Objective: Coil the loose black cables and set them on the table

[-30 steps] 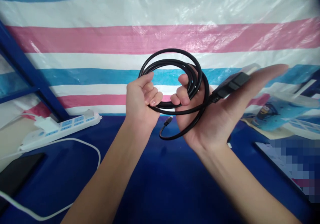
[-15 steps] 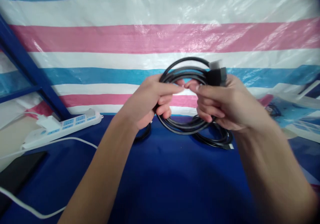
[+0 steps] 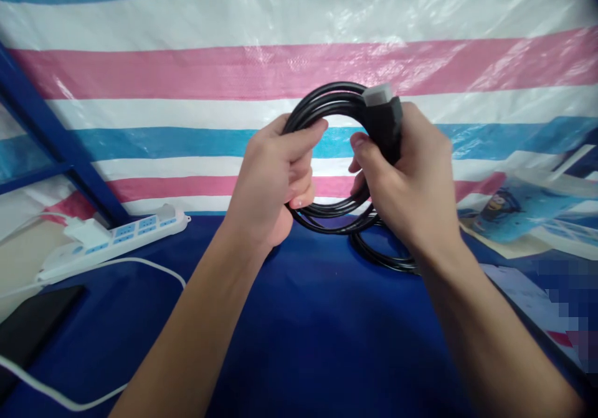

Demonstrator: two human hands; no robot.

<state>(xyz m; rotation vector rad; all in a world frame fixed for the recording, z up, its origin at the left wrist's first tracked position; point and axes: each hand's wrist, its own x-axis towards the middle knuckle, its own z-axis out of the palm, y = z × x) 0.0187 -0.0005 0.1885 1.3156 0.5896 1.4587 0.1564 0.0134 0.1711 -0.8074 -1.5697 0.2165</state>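
A coiled black cable (image 3: 327, 101) is held up above the blue table (image 3: 327, 331), its loops standing roughly upright and facing me. My left hand (image 3: 275, 169) is closed round the left side of the coil, thumb pointing right across it. On the other side, my right hand (image 3: 406, 162) grips the coil near the connector. That black connector (image 3: 383, 119) has a pale grey end, maybe a cap, pointing up and left. Behind and below the right hand, a second coil of black cable (image 3: 380, 256) lies on the table, partly hidden by the wrist.
A white power strip (image 3: 121, 237) with a plugged-in white charger (image 3: 86, 231) lies at the left. A white cord (image 3: 154, 263) and a dark flat object (image 3: 42, 318) are nearer. At the right stands a blue cup (image 3: 514, 206). Striped sheeting (image 3: 261, 19) hangs behind.
Both hands have lifted the coil slightly up and left. My right hand has turned and its thumb has moved away from the left thumb, now resting beside the connector.
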